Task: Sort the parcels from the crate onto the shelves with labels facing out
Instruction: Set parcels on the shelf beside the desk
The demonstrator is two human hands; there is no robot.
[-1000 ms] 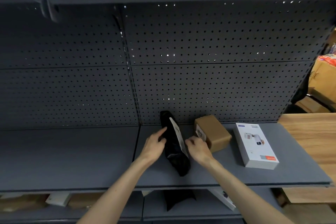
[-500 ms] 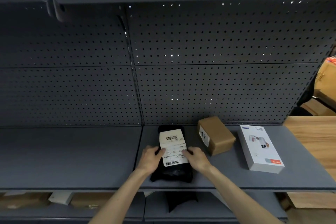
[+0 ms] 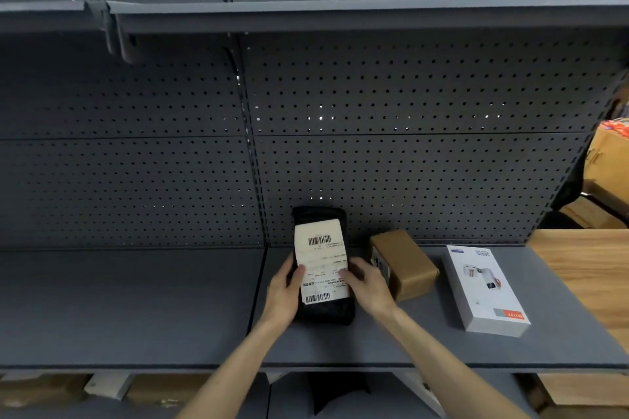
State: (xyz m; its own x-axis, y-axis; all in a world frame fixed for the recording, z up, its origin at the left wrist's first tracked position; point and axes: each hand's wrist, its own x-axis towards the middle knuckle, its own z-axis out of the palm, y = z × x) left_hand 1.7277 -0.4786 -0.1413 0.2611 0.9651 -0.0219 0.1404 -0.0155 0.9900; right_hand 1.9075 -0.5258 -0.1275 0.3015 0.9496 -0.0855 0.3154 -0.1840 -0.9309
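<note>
A black soft parcel [image 3: 327, 309] stands on the grey middle shelf [image 3: 136, 309], its top leaning back against the pegboard. Its white shipping label [image 3: 319, 248] with barcodes faces out toward me. My left hand [image 3: 283, 291] grips the parcel's left edge, thumb on the label. My right hand [image 3: 368, 282] holds the right edge, with fingertips on the label. To the right lie a brown box [image 3: 408, 262] and a white product box [image 3: 483, 286]. The crate is out of view.
An upper shelf [image 3: 340, 15] overhangs the pegboard. A wooden table [image 3: 585, 265] adjoins the shelf on the right, with cardboard boxes [image 3: 609, 160] behind it. The lower shelf holds brown parcels [image 3: 34, 391] and a black one [image 3: 337, 391].
The black parcel turned from edge-on to label facing me, then tipped up to lean on the pegboard. Both hands stayed on its sides.
</note>
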